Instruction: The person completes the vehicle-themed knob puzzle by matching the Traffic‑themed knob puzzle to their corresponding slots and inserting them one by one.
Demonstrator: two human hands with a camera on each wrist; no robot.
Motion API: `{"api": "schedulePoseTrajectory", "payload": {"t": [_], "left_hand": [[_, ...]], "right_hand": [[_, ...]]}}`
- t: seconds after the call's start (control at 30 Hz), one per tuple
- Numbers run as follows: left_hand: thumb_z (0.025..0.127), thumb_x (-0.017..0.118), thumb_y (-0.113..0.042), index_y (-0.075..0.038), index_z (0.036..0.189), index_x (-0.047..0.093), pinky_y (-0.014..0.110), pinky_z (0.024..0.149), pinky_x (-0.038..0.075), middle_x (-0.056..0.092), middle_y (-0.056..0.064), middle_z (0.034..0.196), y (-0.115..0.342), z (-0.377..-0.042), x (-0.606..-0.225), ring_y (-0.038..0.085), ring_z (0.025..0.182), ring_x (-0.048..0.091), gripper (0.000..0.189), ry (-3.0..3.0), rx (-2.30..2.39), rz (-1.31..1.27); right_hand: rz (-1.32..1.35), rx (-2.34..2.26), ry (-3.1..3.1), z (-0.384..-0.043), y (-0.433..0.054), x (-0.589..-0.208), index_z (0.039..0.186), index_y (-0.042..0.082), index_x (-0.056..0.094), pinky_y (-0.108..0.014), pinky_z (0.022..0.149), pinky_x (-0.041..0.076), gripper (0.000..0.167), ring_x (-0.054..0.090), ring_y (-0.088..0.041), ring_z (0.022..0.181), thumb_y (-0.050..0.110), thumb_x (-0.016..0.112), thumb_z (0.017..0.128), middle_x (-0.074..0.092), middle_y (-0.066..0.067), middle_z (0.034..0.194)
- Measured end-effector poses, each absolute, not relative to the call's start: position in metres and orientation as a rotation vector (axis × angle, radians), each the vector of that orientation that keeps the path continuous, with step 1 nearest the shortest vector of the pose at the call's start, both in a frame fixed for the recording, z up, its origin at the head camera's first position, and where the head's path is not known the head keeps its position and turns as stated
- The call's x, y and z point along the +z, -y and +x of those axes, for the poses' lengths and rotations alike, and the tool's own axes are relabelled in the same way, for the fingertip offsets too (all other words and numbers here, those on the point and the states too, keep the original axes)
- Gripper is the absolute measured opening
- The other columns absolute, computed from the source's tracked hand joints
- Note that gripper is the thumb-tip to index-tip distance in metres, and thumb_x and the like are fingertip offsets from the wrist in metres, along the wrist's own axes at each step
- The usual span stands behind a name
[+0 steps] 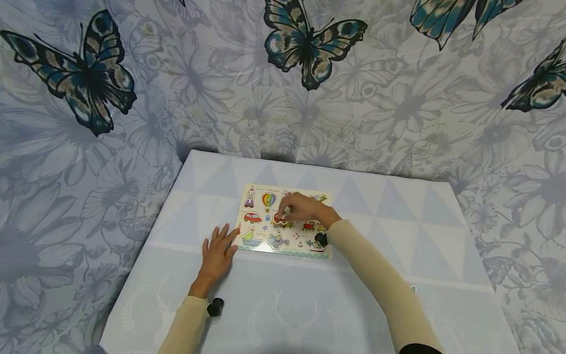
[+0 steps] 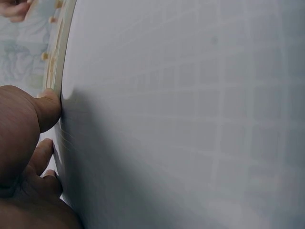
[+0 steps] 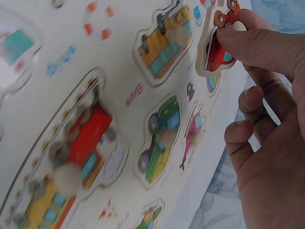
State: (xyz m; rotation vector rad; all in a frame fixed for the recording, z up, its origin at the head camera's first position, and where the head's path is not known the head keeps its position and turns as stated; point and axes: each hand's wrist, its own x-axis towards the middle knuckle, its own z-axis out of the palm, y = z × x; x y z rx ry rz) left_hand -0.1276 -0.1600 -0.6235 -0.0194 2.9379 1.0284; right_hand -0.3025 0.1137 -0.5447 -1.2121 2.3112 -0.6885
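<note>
My right hand (image 1: 305,206) is over the middle of a wooden peg puzzle board (image 1: 264,237) with vehicle pictures. Its thumb and forefinger pinch a red vehicle puzzle piece (image 3: 223,45) by its knob, tilted near the board's surface. At the board's left edge, my left hand (image 1: 218,258) rests with fingers spread. The left wrist view shows the left thumb (image 2: 49,110) against the edge of the board (image 2: 61,52). Near the held piece lie a yellow bus (image 3: 167,40) and a green truck (image 3: 163,140), both with knobs.
A red and yellow train (image 3: 78,157) sits on the board, with a hot-air balloon (image 1: 268,200), a red car (image 1: 252,217) and a sailboat (image 1: 251,238) towards its left. A patterned cloth covers the table (image 1: 292,300). Behind stands a butterfly-print backdrop (image 1: 212,98).
</note>
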Motion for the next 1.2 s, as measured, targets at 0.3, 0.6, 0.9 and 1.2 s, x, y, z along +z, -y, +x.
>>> {"api": "schedulePoseTrajectory", "payload": {"t": [0.3, 0.6, 0.9, 1.2], "left_hand": [[0.1, 0.059, -0.019, -0.016, 0.15, 0.048, 0.073, 0.114, 0.005, 0.029, 0.021, 0.162, 0.16, -0.128, -0.623, 0.048, 0.151, 0.013, 0.051, -2.937, 1.032, -0.026], [0.101, 0.059, -0.022, -0.016, 0.148, 0.05, 0.074, 0.113, 0.007, 0.032, 0.021, 0.161, 0.161, -0.129, -0.626, 0.049, 0.151, 0.016, 0.049, -2.957, 1.026, -0.019], [0.1, 0.059, -0.021, -0.016, 0.149, 0.05, 0.074, 0.113, 0.007, 0.031, 0.02, 0.162, 0.164, -0.129, -0.628, 0.049, 0.151, 0.016, 0.05, -2.956, 1.033, 0.003], [0.099, 0.06, -0.018, -0.015, 0.148, 0.051, 0.075, 0.111, 0.007, 0.032, 0.021, 0.161, 0.164, -0.128, -0.626, 0.05, 0.15, 0.017, 0.05, -2.962, 1.055, 0.016]], "right_hand": [[-1.192, -0.736, -2.294, -0.309, -0.075, -0.551, 0.1, 0.02, 0.077, -0.026, 0.071, 0.041, 0.015, 0.05, -0.014, 0.08, 0.009, 0.07, 0.094, 0.07, 0.007, 0.103], [-1.187, -0.678, -2.306, -0.312, -0.044, -0.553, 0.102, 0.017, 0.078, -0.027, 0.077, 0.046, 0.015, 0.056, -0.012, 0.089, 0.008, 0.071, 0.093, 0.071, 0.003, 0.108], [-1.1, -0.708, -2.298, -0.309, -0.024, -0.558, 0.101, 0.017, 0.078, -0.028, 0.08, 0.046, 0.015, 0.061, -0.014, 0.1, 0.007, 0.071, 0.093, 0.072, 0.002, 0.113], [-1.109, -0.633, -2.328, -0.307, -0.015, -0.568, 0.103, 0.019, 0.078, -0.03, 0.098, 0.05, 0.015, 0.064, -0.013, 0.11, 0.01, 0.07, 0.094, 0.072, 0.005, 0.11]]}}
